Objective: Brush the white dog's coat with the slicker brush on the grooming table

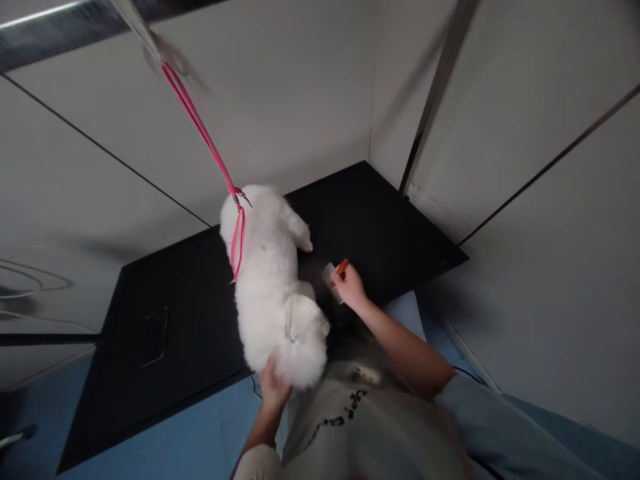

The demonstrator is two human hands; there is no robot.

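Observation:
A fluffy white dog (270, 267) is on a black table (360, 207), its head towards me. A pink loop leash (203, 127) runs from the wall side down to its body. My left hand (275, 387) grips the fur at the side of the dog's head, fingertips partly buried in it. My right hand (350, 288) is closed around the orange handle of a slicker brush (330, 279). The pale, flat head of the brush is slightly blurred. It is held just to the right of the dog, apart from its fur.
A dark phone (155, 335) lies on the left part of the table. Pale walls (310, 100) stand behind and to the right. A metal bar (65, 30) crosses the upper left. The floor (190, 433) is blue, and my grey apron (360, 427) meets the near table edge.

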